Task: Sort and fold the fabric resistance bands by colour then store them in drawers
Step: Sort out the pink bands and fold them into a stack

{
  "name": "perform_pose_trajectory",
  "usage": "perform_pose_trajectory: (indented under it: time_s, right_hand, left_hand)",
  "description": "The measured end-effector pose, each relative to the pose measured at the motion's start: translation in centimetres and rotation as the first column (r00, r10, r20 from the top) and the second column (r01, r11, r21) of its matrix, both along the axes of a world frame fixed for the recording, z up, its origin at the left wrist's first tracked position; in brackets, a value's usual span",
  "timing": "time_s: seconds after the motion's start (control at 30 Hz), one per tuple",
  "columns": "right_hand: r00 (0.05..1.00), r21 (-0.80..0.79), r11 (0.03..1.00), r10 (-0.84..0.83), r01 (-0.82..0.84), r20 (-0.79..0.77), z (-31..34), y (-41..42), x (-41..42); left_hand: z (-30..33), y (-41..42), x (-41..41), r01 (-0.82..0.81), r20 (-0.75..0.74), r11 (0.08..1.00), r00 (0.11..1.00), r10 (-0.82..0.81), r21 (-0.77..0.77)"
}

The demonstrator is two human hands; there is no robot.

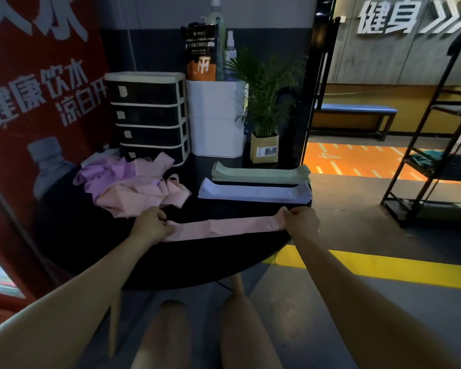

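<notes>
A pink fabric band (224, 227) lies stretched flat across the round black table (171, 265). My left hand (152, 224) pinches its left end and my right hand (301, 219) pinches its right end. Behind it lie a neat stack of lilac-blue bands (253, 193) and, further back, a stack of pale green bands (261, 173). A loose heap of pink and purple bands (133, 182) sits at the left. The black drawer unit with cream frame (151, 115) stands at the back, all drawers closed.
A white box (216, 118) carrying a pouch and bottles stands right of the drawers. A potted plant (264, 107) is beside it. A red poster wall is at the left. A black metal rack (437, 155) stands on the floor at the right.
</notes>
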State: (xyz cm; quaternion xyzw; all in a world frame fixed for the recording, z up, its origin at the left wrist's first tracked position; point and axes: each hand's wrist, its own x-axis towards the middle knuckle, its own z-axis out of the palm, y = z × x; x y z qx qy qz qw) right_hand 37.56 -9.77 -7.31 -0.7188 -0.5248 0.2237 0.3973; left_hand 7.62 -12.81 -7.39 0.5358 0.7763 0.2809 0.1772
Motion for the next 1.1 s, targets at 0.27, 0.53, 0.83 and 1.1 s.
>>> perform_pose_trajectory:
  time_s: [0.27,0.53,0.83,1.1]
  right_hand:
    - [1.0,-0.051,0.999,0.006,-0.005,0.027,0.6,0.4,0.1]
    - [0.993,0.052,0.998,-0.028,0.022,0.116,-1.0,0.8,-0.2]
    - [0.988,0.186,0.978,-0.115,0.094,0.102,-3.2,1.8,-0.3]
    - [0.856,0.224,0.899,0.244,-0.376,0.456,-2.4,-0.2,-4.0]
  left_hand:
    - [0.6,0.8,0.2,-0.063,0.018,0.993,0.998,0.062,0.096]
    - [-0.9,2.1,0.8,-0.1,0.047,0.942,0.995,0.089,0.321]
    - [-3.2,2.0,0.7,-0.05,-0.028,0.922,0.997,0.066,0.384]
    - [-2.7,0.8,1.9,0.48,-0.363,0.746,0.869,-0.335,0.461]
